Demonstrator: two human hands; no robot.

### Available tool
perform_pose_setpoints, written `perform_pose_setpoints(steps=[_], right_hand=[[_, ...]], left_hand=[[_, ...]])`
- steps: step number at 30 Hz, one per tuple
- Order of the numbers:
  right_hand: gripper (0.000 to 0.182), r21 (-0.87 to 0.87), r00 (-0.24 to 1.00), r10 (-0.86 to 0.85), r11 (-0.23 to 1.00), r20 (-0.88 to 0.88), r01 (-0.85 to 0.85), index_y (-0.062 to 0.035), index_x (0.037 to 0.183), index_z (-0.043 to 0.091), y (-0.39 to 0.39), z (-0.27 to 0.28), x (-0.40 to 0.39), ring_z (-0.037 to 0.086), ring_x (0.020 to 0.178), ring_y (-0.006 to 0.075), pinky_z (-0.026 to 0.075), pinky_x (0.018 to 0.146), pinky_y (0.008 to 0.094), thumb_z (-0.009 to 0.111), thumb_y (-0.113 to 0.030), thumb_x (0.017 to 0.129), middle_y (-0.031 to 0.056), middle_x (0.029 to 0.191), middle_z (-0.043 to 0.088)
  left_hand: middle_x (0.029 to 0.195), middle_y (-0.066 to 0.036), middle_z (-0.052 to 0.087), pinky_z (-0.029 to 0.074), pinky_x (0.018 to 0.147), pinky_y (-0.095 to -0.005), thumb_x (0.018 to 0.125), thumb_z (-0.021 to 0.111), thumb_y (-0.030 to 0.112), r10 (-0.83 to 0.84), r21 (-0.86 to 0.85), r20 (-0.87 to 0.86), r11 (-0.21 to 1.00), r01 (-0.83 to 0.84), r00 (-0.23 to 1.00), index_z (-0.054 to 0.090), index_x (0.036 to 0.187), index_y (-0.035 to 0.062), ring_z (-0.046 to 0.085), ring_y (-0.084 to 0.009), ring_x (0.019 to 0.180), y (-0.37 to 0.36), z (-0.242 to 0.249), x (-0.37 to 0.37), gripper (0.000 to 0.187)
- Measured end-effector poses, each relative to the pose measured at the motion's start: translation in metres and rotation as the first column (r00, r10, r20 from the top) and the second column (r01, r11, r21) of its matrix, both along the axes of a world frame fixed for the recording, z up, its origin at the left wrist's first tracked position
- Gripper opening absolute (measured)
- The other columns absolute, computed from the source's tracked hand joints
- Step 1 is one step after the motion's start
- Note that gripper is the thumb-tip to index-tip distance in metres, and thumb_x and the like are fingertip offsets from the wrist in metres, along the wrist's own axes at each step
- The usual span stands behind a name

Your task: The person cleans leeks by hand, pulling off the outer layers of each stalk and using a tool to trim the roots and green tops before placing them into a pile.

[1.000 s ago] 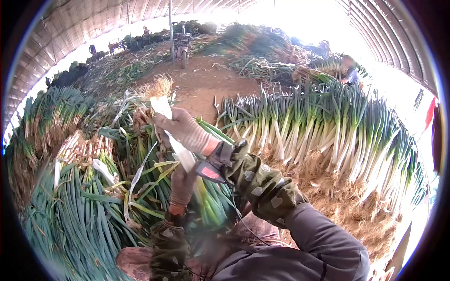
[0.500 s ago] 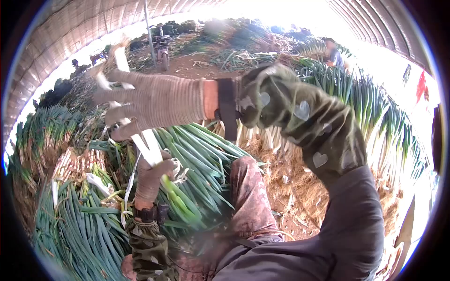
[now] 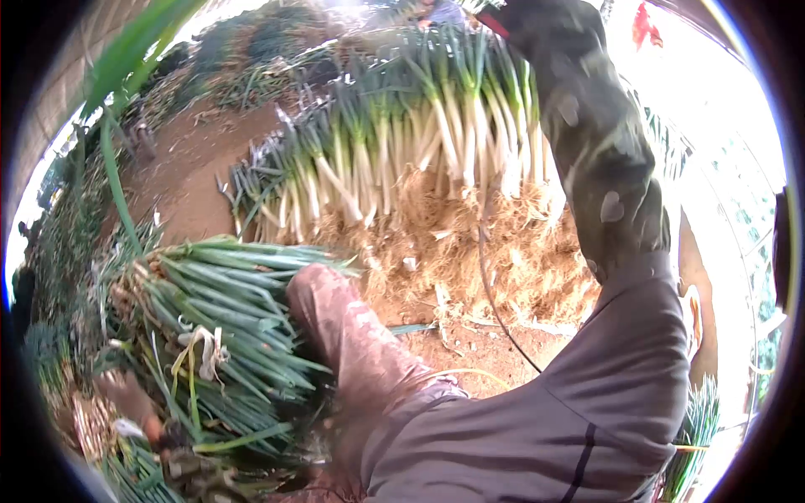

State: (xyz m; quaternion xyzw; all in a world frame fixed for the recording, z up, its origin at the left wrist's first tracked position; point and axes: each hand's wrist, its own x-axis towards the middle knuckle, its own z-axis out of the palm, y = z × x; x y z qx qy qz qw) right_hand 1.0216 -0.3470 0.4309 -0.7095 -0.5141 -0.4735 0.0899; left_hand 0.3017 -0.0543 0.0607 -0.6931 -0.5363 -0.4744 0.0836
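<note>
My left hand (image 3: 130,401), in a glove, is low at the left edge of the heap of green onions (image 3: 235,293). Motion smears its fingers, so what it holds, if anything, cannot be made out. Limp pale peelings (image 3: 205,348) lie on the heap's green leaves just right of that hand. My right arm in its camouflage sleeve (image 3: 587,126) stretches up past the top edge, and the hand itself is out of sight. A blurred green leaf (image 3: 126,67) hangs close to the camera at upper left.
A long row of green onions (image 3: 453,126) stands across the back, white stalks down, with shaggy straw-coloured roots (image 3: 495,251) in front. My bent knee (image 3: 323,293) is beside the heap. A dark cord (image 3: 495,310) crosses the soil. Part of another person (image 3: 444,12) shows at the top.
My right hand, earlier stretched across the view at left, has gone out past the top. My left hand, earlier closed around a white onion stalk, is lower left. The view has swung right.
</note>
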Motion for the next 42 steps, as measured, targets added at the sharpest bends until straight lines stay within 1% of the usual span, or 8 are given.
perform_pose_setpoints(steps=[8, 16, 22, 26, 28, 33, 36, 42], right_hand=[[0.061, -0.145, 0.27, -0.534, 0.611, -0.802, 0.778, -0.0056, 0.118, 0.067, -0.212, -0.293, 0.267, 0.066, 0.112, 0.0408, 0.052, 0.093, 0.0476, 0.067, -0.057, 0.085, 0.0252, 0.113, 0.07], [0.033, 0.287, 0.397, 0.018, 0.722, -0.918, 0.63, 0.0049, 0.111, 0.06, -0.256, -0.375, 0.284, 0.061, 0.05, 0.0232, 0.048, 0.045, 0.0385, 0.061, -0.021, 0.091, 0.0081, 0.066, 0.063], [0.069, 0.152, 0.465, -0.556, 0.517, -0.689, 0.843, -0.0026, 0.146, 0.041, -0.196, -0.331, 0.218, 0.06, 0.116, 0.0432, 0.051, 0.097, 0.0488, 0.071, -0.028, 0.089, 0.0279, 0.136, 0.052], [0.055, 0.331, 0.686, 0.1, 0.919, -0.721, 0.214, -0.0083, 0.139, 0.052, -0.094, -0.342, 0.106, 0.065, 0.114, 0.0295, 0.061, 0.088, 0.0369, 0.072, -0.029, 0.092, 0.0175, 0.129, 0.063], [0.052, 0.431, 0.285, 0.454, 0.891, -0.844, -0.144, -0.0061, 0.134, 0.055, -0.025, -0.338, -0.012, 0.067, 0.111, 0.0302, 0.06, 0.087, 0.0384, 0.074, -0.024, 0.089, 0.0172, 0.127, 0.064], [0.075, -0.032, 0.111, 0.138, 0.48, -0.984, -0.877, 0.0013, 0.134, 0.052, 0.049, -0.376, -0.309, 0.065, 0.111, 0.0359, 0.057, 0.086, 0.042, 0.079, -0.042, 0.08, 0.0242, 0.134, 0.057], [0.088, -0.592, 0.598, -0.013, 0.163, -0.801, -0.789, 0.0069, 0.132, 0.05, 0.066, -0.454, -0.405, 0.067, 0.109, 0.0387, 0.057, 0.082, 0.0443, 0.081, -0.052, 0.074, 0.03, 0.135, 0.055], [0.08, -0.662, 0.663, 0.049, 0.03, -0.747, -0.748, 0.0084, 0.118, 0.059, 0.033, -0.521, -0.425, 0.07, 0.093, 0.0412, 0.056, 0.075, 0.0486, 0.072, -0.06, 0.078, 0.0318, 0.114, 0.065]], left_hand=[[0.164, -0.018, 0.02, 0.026, 0.121, -0.0487, 0.087, 0.077, 0.033, 0.387, -0.618, -0.375, 0.573, -0.538, 0.842, 0.018, 0.16, 0.0073, 0.022, -0.0353, 0.15, -0.057, -0.132, -0.067, 0.097], [0.164, -0.019, 0.02, 0.027, 0.121, -0.0513, 0.081, 0.082, 0.042, 0.412, -0.675, -0.4, 0.472, -0.567, 0.819, 0.015, 0.16, 0.0065, 0.018, -0.0368, 0.151, -0.083, -0.131, -0.058, 0.11], [0.163, -0.021, 0.019, 0.024, 0.121, -0.0532, 0.072, 0.081, 0.062, 0.431, -0.806, -0.375, 0.287, -0.518, 0.821, 0.013, 0.161, 0.0082, 0.018, -0.0403, 0.15, -0.065, -0.156, -0.073, 0.124], [0.16, -0.024, 0.025, 0.029, 0.115, -0.0527, 0.071, 0.083, 0.056, 0.342, -0.788, -0.27, 0.458, -0.411, 0.9, 0.01, 0.161, 0.0086, 0.027, -0.043, 0.143, -0.052, -0.219, -0.096, 0.125], [0.151, -0.027, 0.04, 0.044, 0.1, -0.0548, 0.076, 0.084, 0.045, 0.294, -0.64, -0.249, 0.665, -0.385, 0.923, 0.01, 0.162, 0.0092, 0.048, -0.0446, 0.127, -0.042, -0.279, -0.114, 0.119], [0.162, -0.019, 0.026, 0.034, 0.113, -0.0556, 0.079, 0.076, 0.03, 0.411, -0.712, -0.313, 0.495, -0.498, 0.856, 0.012, 0.161, 0.0119, 0.027, -0.0411, 0.146, -0.043, -0.273, -0.082, 0.105], [0.16, -0.02, 0.028, 0.037, 0.109, -0.0575, 0.08, 0.074, 0.024, 0.5, -0.76, -0.373, 0.319, -0.566, 0.782, 0.02, 0.159, 0.01, 0.032, -0.0403, 0.144, -0.073, -0.195, -0.035, 0.097], [0.126, -0.024, 0.057, 0.05, 0.09, -0.0525, 0.074, 0.075, 0.008, 0.408, -0.587, -0.075, 0.719, -0.372, 0.91, 0.036, 0.152, 0.0096, 0.059, -0.0435, 0.111, -0.036, -0.271, -0.093, 0.087]])
